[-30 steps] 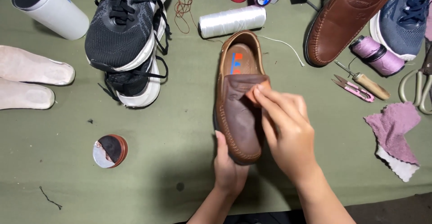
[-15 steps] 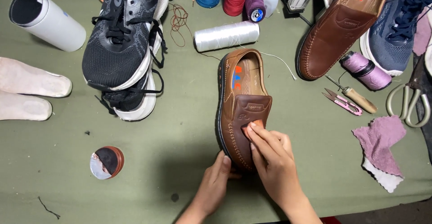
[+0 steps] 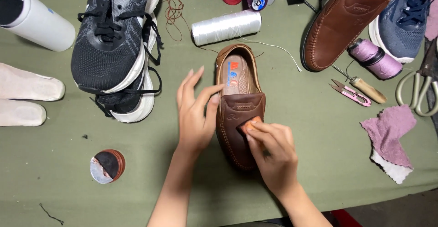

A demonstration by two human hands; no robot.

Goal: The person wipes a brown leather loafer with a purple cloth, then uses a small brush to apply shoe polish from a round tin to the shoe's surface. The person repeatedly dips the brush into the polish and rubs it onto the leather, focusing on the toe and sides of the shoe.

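My left hand has moved up to steady the brown leather loafer with loose fingers, while my right hand pinches a small orange sponge against its vamp, so rubbing carries on there.

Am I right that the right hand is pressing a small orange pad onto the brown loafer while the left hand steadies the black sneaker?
Not quite. In the head view the left hand steadies the brown loafer itself, thumb against its side; the black sneaker lies untouched further left. The right hand does press the small orange pad onto the loafer.

Shoe-repair workbench: thread spools, snips, awl, polish tin, shoes on green cloth.
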